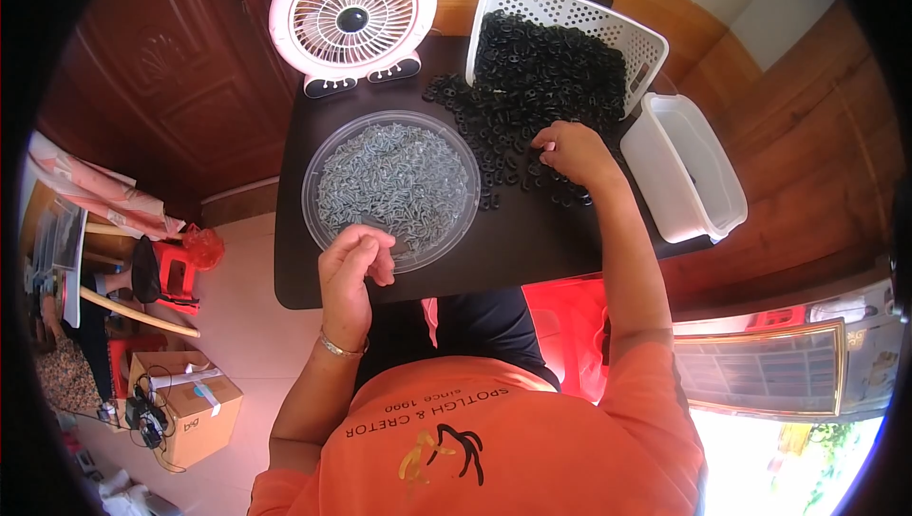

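Observation:
My left hand (356, 258) is closed over the near rim of a round clear tub (312, 202), thumb against curled fingers; whatever is in it, if anything, is hidden. The tub holds a heap of small grey screws (399, 179). To the right, my right hand (575, 153) reaches down to loose black plastic clips (503, 164) on the dark table, its fingers pinched together among them. What those fingertips grip is too small to make out. The clips spill from a white perforated basket (649, 44), tipped with its open side toward me.
A pink animal-shaped fan (285, 27) stands at the table's back left. A white oblong bin (665, 164) is at the right edge of the dark table (456, 269). On the floor at left are a cardboard box (195, 411) and a red stool (176, 274).

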The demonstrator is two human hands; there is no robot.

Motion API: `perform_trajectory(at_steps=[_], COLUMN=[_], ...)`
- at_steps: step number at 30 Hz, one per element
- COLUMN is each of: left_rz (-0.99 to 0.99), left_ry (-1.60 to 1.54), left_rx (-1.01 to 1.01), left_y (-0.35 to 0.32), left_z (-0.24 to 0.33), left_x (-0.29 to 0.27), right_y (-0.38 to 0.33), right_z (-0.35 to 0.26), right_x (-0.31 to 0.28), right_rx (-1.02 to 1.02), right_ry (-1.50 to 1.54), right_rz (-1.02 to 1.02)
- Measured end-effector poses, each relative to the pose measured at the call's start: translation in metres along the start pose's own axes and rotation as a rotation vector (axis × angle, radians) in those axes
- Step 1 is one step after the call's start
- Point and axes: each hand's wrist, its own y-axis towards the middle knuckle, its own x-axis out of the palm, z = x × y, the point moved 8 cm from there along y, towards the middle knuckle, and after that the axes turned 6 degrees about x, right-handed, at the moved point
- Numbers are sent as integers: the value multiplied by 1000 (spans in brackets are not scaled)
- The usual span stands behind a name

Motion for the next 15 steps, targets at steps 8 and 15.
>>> perform_trajectory(at_steps=[8, 15], left_rz=[0, -22], left_ry=[-1, -3], left_rx=[3, 11], left_y=[-1, 1], left_z=[0, 3], left_x=[0, 2], right_y=[10, -17], right_z=[-21, -43], right_x=[7, -21], right_rx=[-50, 53], right_ry=[-233, 390], right_rz=[181, 215])
